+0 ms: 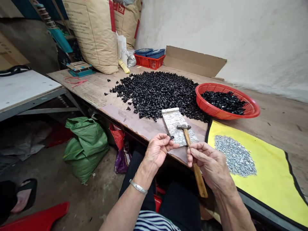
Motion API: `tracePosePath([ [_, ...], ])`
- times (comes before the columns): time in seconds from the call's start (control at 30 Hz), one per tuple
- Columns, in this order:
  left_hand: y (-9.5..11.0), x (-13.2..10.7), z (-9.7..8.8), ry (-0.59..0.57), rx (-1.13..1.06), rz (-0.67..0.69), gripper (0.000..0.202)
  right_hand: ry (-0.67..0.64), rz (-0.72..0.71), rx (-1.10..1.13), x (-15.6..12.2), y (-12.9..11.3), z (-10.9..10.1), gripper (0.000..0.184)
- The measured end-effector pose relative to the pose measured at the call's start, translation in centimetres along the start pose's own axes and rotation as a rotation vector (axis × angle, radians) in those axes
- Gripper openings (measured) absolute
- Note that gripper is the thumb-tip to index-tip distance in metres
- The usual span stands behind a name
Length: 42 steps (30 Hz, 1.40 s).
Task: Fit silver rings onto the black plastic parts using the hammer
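Note:
My left hand [157, 150] pinches a small black plastic part [171, 137] between thumb and fingers. My right hand [207, 163] grips the wooden handle of a small hammer [190, 150], and its steel head [183, 127] is raised just above a scuffed metal plate [178, 126]. That plate lies on the table's near edge, under and beyond my hands. A large heap of similar black parts [154, 94] spreads behind it. To the right, a red plastic basket [204, 104] holds more black parts. Small silver metal pieces [234, 155] lie heaped on a yellow mat [269, 173].
The long wooden table [96, 91] runs against a white wall [216, 22]. Tan sacks [93, 35], a red crate [149, 62] and cardboard [194, 61] stand behind it. A green sack [85, 149] sits on the floor at left, beside a white table [24, 88].

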<state>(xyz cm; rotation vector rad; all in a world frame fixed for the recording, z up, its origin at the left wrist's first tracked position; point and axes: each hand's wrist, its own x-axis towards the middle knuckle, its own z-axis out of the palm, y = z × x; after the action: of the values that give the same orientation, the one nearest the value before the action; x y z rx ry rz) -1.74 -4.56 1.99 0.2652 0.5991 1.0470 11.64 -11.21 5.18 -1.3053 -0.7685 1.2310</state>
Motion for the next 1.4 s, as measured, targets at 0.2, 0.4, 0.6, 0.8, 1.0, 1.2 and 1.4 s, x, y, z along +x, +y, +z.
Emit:
tracePosePath([
  [0.2,-0.7,-1.9,0.0,0.020,0.034,-0.052,0.015,0.082,-0.171,-0.139,0.2,1.3,1.9,0.013],
  [0.4,-1.1,-2.6,0.2,0.059,0.048,-0.005,0.022,0.112,-0.233,-0.273,0.9,2.1,2.5,0.013],
  [0.6,-1.2,-2.8,0.0,0.079,0.049,0.005,0.024,0.133,-0.204,-0.260,1.1,2.8,2.5,0.015],
  [0.8,-1.5,-2.7,-0.4,0.028,0.202,0.088,0.020,0.068,-0.273,-0.301,0.8,2.3,2.6,0.011],
  [1.0,-1.7,-3.5,-0.7,-0.032,0.543,0.176,0.014,0.070,-0.596,-0.621,0.3,2.8,2.3,0.007],
  [1.2,-1.1,-3.7,-1.5,-0.217,0.276,-0.159,0.026,-0.128,-1.148,-0.925,-0.2,2.8,1.2,0.019],
  [1.4,-1.4,-3.7,-2.3,-0.220,0.163,-0.276,0.022,-0.463,-1.352,-1.006,-1.5,1.6,0.6,0.025],
])
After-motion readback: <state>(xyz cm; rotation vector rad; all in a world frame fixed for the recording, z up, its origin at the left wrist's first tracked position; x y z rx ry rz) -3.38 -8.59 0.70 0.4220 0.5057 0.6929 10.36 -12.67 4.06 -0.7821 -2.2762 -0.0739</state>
